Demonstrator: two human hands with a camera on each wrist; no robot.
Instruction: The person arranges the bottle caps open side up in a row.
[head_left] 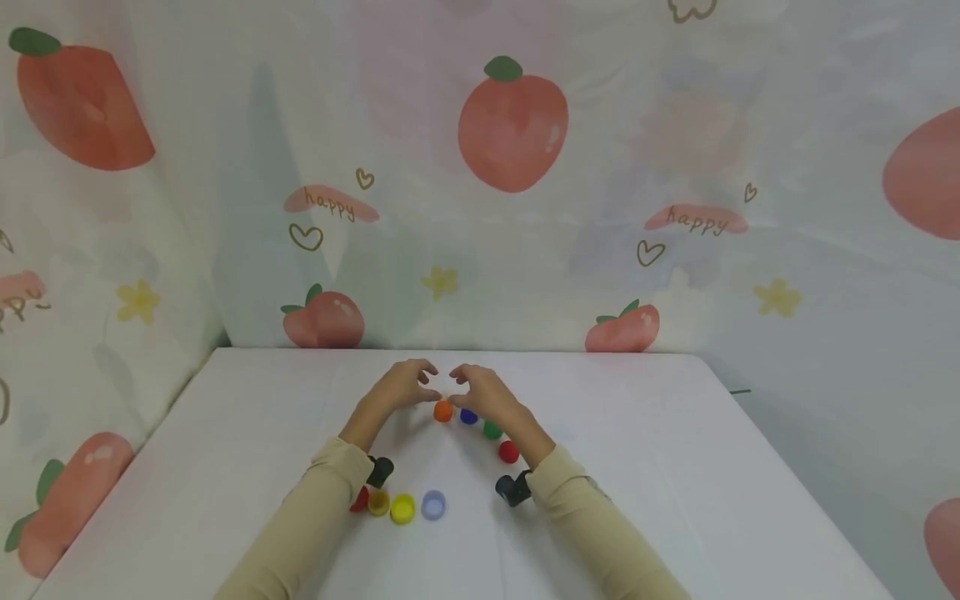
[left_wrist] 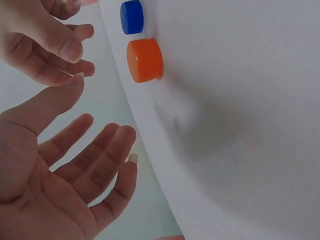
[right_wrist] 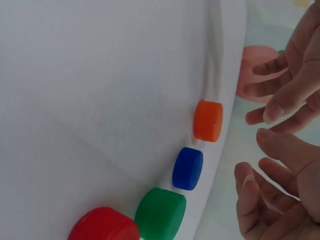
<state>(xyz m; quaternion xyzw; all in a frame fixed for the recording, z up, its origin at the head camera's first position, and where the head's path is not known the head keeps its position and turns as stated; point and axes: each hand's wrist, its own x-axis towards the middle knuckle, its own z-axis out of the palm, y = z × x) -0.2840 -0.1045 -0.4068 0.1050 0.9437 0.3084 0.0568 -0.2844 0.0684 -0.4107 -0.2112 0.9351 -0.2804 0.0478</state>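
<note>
Both hands hover over the far part of the table, fingers loosely bent and holding nothing. My left hand [head_left: 401,386] is just left of an orange bottle cap [head_left: 443,412]. Opposite it, my right hand [head_left: 487,394] is above a blue cap [head_left: 468,417], with the two thumbs close together near the orange cap. From there a green cap [right_wrist: 161,215] and a red cap [head_left: 509,452] continue a curved line toward the right forearm. In the left wrist view, the orange and blue caps stand apart from both hands.
Nearer the body is another row: a red cap [head_left: 360,500] partly hidden by the left wrist, a dark yellow cap [head_left: 378,502], a bright yellow cap [head_left: 402,509] and a pale blue cap [head_left: 433,505]. A fruit-print curtain [head_left: 513,250] hangs behind the white table [head_left: 645,433].
</note>
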